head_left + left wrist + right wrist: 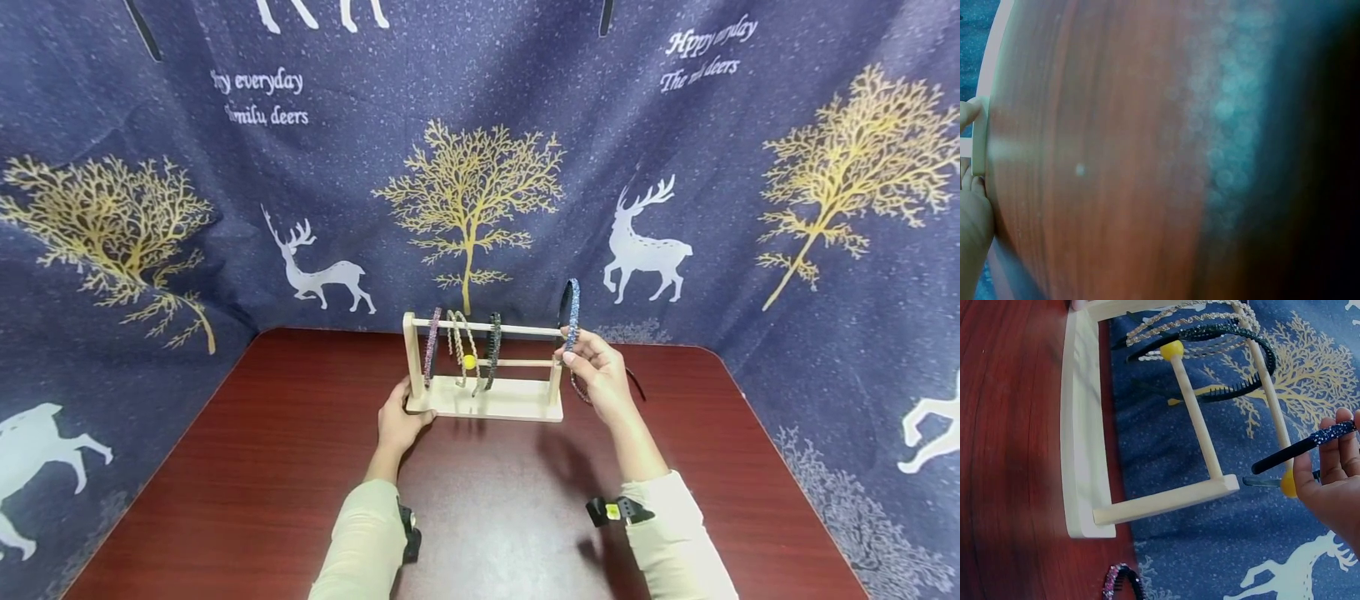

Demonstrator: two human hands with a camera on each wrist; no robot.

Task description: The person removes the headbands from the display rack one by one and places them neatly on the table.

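Observation:
A pale wooden headband rack stands on the table with two horizontal rods. My left hand grips the left end of its base. At the right end of the upper rod, my right hand pinches a blue glittery headband. In the right wrist view the headband's dark leg crosses in front of that rod, close to its yellow end ball. Toward the left, a pink headband, beige braided headbands and a black toothed headband hang on the rack.
Behind my right hand lies a pink glittery headband on the dark red table. The short lower rod ends in a yellow ball. A blue cloth with deer and trees hangs around the table.

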